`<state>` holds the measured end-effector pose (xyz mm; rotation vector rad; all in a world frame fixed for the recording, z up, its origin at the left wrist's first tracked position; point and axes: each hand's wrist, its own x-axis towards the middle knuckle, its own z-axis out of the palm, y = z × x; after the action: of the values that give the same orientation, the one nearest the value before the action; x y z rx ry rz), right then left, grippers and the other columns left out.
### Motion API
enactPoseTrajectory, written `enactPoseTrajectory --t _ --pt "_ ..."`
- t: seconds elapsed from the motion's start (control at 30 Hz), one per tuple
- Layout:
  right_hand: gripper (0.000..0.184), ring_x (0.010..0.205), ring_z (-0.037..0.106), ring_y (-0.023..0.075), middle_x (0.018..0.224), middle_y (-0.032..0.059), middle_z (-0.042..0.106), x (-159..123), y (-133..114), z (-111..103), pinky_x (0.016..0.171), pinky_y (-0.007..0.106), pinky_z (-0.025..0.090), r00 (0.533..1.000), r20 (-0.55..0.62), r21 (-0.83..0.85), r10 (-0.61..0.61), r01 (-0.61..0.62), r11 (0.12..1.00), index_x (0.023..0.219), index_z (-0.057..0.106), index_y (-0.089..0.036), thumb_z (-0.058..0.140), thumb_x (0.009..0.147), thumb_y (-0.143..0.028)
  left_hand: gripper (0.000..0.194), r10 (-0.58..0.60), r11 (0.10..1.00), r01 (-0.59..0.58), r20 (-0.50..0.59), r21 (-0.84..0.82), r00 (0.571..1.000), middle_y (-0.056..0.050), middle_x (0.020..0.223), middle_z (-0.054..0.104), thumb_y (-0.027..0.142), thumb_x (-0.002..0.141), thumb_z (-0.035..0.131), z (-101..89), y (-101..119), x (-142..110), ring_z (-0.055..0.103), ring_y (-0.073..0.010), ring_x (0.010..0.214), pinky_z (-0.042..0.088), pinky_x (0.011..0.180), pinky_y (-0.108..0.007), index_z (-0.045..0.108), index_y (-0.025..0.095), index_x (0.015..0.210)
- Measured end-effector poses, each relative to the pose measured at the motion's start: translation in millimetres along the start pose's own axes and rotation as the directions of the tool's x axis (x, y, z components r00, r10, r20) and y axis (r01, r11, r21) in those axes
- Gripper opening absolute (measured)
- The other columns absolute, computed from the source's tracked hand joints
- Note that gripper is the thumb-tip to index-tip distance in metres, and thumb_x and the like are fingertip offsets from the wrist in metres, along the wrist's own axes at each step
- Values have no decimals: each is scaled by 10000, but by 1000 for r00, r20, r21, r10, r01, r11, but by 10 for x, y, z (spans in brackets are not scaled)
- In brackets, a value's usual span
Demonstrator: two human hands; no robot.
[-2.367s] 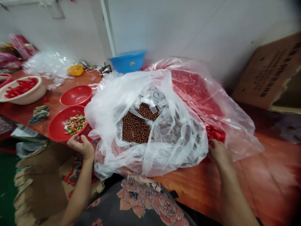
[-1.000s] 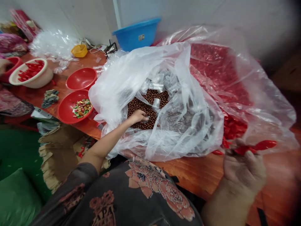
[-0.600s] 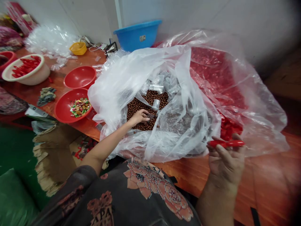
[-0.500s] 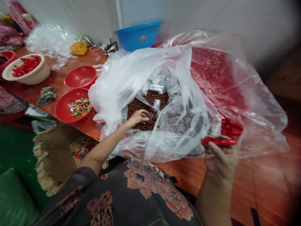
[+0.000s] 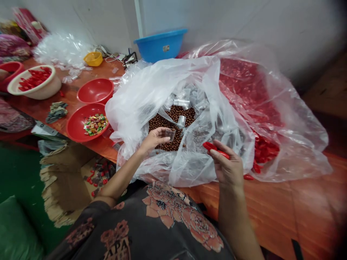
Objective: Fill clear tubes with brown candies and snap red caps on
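Observation:
In the head view, my left hand (image 5: 155,139) is closed on a small clear plastic cup (image 5: 170,134), held just above brown balls (image 5: 173,144) that fill an opened plastic bag (image 5: 127,104). Whether the cup contains balls, I cannot tell. More clear cups (image 5: 182,103) lie on the balls at the back of the bag. Closer to the front, my right hand (image 5: 227,162) grips glossy red plastic pieces (image 5: 210,146) between thumb and fingers, over the bag's right side. Part of them is hidden by the fingers.
Right of the bag, a large clear sack (image 5: 306,144) holds red pieces (image 5: 265,150). Red bowls (image 5: 72,124) stand left, one with wrapped sweets (image 5: 95,124). Further off are a white bowl (image 5: 40,93) of red pieces and a blue basin (image 5: 159,47). Below sits a cardboard box (image 5: 62,180).
My right hand has moved left from beside the red sack to the bag's front, carrying red pieces. My left hand has turned slightly, and the clear cup in it now shows plainly.

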<state>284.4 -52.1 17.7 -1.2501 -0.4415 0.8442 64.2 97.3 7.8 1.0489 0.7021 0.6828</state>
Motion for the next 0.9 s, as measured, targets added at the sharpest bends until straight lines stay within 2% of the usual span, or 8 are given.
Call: enactPoseTrajectory --t 0.17,0.27,0.37,0.53,0.6,0.73,0.8,0.9 --pt "383 765 691 130 957 39 746 38 76 267 722 302 585 991 126 -38 35 -31 999 1018 737 -233 814 660 -347 481 -46 999 45 66 18 997 -110 1158 691 227 679 802 129 57 -139 662 -184 977 511 898 -330 678 155 1138" --pt "343 793 679 126 1016 41 735 69 159 386 764 328 576 982 184 -117 -34 56 992 1046 732 -248 764 727 -372 476 -78 997 73 142 39 987 -116 1158 690 246 699 790 211 71 -209 660 -195 993 519 869 -317 679 155 1154" --pt "325 885 670 135 1096 41 710 80 211 454 804 332 563 964 237 -197 -120 169 966 1100 715 -263 699 798 -382 460 -100 995 96 168 33 981 -114 1150 691 259 698 790 252 46 -233 659 -192 983 529 843 -311 690 155 1135" --pt "387 740 633 105 931 11 714 70 197 506 758 324 557 949 286 -247 -134 208 946 1229 645 -271 605 871 -414 505 -131 991 127 119 40 984 -114 1130 698 276 682 801 241 1 -235 665 -184 932 533 803 -300 686 142 1155" --pt "419 717 609 100 913 3 703 79 188 532 732 313 551 924 359 -259 -135 238 936 1283 604 -279 576 889 -419 512 -139 989 132 129 59 982 -114 1126 700 278 688 796 229 -1 -236 665 -180 918 532 796 -297 683 138 1167" --pt "500 751 589 102 1012 20 687 121 193 595 746 308 542 832 541 -315 -125 338 887 1398 490 -285 530 916 -409 526 -137 990 131 129 55 982 -121 1145 693 275 702 784 183 3 -238 664 -169 899 530 777 -285 669 135 1196" --pt "511 770 595 105 1074 34 677 143 200 624 769 315 544 801 587 -359 -119 389 848 1421 462 -282 511 926 -401 536 -152 988 149 108 39 982 -122 1130 696 272 693 789 141 1 -244 665 -164 877 529 766 -282 667 128 1194" --pt "490 823 618 122 1071 38 671 167 212 653 829 345 547 787 603 -414 -132 450 791 1416 472 -276 484 940 -395 540 -165 986 165 45 19 985 -110 1070 710 259 657 813 59 -6 -268 661 -144 814 527 754 -279 676 120 1160"
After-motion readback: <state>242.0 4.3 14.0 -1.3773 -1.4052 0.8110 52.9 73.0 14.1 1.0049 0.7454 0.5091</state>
